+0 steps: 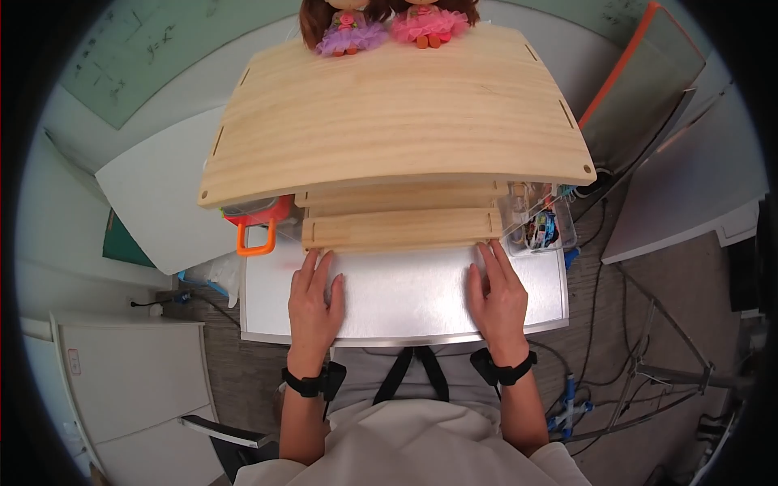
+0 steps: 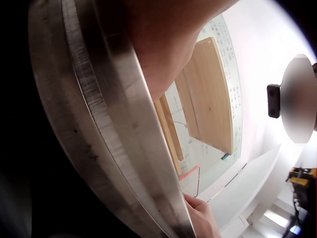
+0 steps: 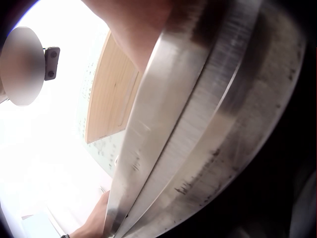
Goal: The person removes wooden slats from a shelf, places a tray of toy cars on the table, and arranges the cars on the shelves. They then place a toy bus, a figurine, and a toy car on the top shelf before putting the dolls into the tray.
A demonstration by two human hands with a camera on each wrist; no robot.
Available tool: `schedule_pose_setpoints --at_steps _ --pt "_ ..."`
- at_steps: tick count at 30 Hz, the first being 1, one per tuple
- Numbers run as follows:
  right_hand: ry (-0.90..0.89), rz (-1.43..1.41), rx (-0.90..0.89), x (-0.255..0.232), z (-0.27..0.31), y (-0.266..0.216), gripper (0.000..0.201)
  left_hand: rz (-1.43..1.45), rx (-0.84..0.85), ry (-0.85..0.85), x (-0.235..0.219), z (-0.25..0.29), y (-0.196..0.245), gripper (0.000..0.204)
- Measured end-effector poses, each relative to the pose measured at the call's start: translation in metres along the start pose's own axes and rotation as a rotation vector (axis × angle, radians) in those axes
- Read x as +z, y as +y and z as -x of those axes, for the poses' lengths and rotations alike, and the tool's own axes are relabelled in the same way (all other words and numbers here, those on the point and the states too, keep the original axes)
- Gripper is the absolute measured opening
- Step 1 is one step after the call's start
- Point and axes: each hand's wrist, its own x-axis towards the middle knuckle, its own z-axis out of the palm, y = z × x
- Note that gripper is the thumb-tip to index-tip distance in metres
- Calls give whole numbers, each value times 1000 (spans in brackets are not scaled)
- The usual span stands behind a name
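Note:
My left hand (image 1: 314, 304) lies on the metal tabletop (image 1: 405, 292) with its fingers stretched forward, fingertips right at the front edge of a low wooden plank (image 1: 401, 227). Mirroring it, my right hand (image 1: 498, 300) extends its fingers to the plank's right end. Neither hand grips anything. Above the plank spreads the broad wooden top board (image 1: 397, 113) of a shelf stand, overhanging a second narrow plank (image 1: 405, 194). In both wrist views the thick metal table edge (image 2: 133, 124) covers much of the scene; the fingertips are hidden there.
Two dolls, one in a purple skirt (image 1: 352, 39) and one in a pink skirt (image 1: 429, 28), sit on the top board. A red box with an orange handle (image 1: 257, 240) stands left under it. To the right is a clear bin (image 1: 559, 231) of small items. Cables (image 1: 596, 300) cross the floor.

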Motion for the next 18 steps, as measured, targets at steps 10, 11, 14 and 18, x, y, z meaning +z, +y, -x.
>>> schedule_pose_setpoints --at_steps 10,11,14,18 --pt "1 33 -63 2 -3 2 39 -4 28 21 1 -2 2 42" --pt "2 32 -62 2 -3 2 39 -19 57 38 2 -2 1 42" --pt "14 42 -81 2 -2 4 39 16 8 6 1 -2 2 43" --pt "25 38 -58 5 -2 5 37 -15 40 43 2 -2 0 42"
